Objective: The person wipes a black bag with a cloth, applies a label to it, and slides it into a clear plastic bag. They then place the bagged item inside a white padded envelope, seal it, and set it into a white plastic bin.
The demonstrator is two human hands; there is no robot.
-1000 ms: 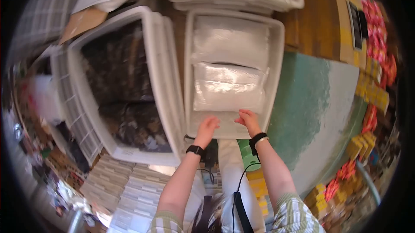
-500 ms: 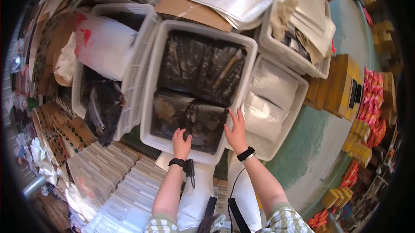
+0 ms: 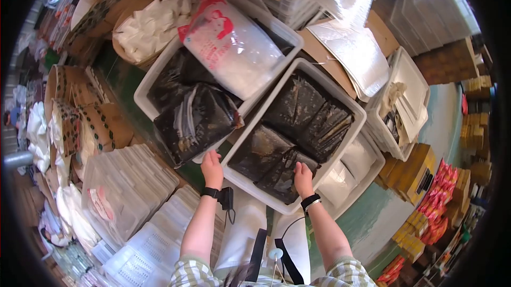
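Observation:
A white bin holds folded black plastic bags. Just outside its left corner is my left hand, open with slightly bent fingers and nothing visible in it. My right hand reaches over the bin's lower right rim. Its fingers are drawn together at the black bags, and what they grip is hidden. Both wrists wear black bands. To the left, another white bin contains black bags and a clear bag with red print.
At the right, a bin holds clear-wrapped packs. Behind it stands a bin of mixed items. Stacked plastic crates are at the lower left. Yellow cartons and red packets lie along the right side.
The view has turned left, bringing more of the left bin into sight. My left hand has moved out of the middle bin to its left corner. My right hand's fingers have drawn together.

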